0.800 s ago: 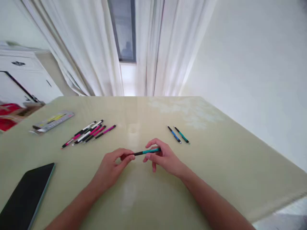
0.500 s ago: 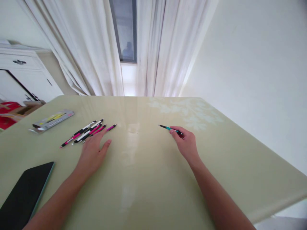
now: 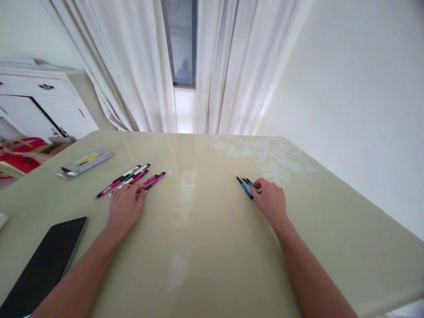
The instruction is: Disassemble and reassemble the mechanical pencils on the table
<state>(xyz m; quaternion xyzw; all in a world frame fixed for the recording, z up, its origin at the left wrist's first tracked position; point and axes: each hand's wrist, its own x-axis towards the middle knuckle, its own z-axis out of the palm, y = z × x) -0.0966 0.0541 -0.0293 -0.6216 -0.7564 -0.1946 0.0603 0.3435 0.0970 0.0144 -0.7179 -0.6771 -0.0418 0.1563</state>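
My left hand point(image 3: 127, 205) is closed, thumb and finger pinching the near end of a purple pen point(image 3: 155, 180). Beside it lies a cluster of several pens point(image 3: 124, 179) in pink, white and black, partly covered by my fingers. On the right, my right hand point(image 3: 270, 198) closes on a teal and black pen point(image 3: 249, 183), whose tip points away to the left. A blue and black pen point(image 3: 245, 188) lies just left of the teal one, close to my fingertips.
A silver and yellow pen box point(image 3: 88, 163) lies at the table's far left. Nearer me on the left rests a dark tablet point(image 3: 46, 260). The pale green table point(image 3: 198, 247) reaches back to white curtains point(image 3: 132, 66), with a white cabinet point(image 3: 49, 99) beyond its left edge.
My left hand has closed on the purple pen. The teal pen has shifted right and lower, and a blue pen now shows beside it. The view has turned slightly left.
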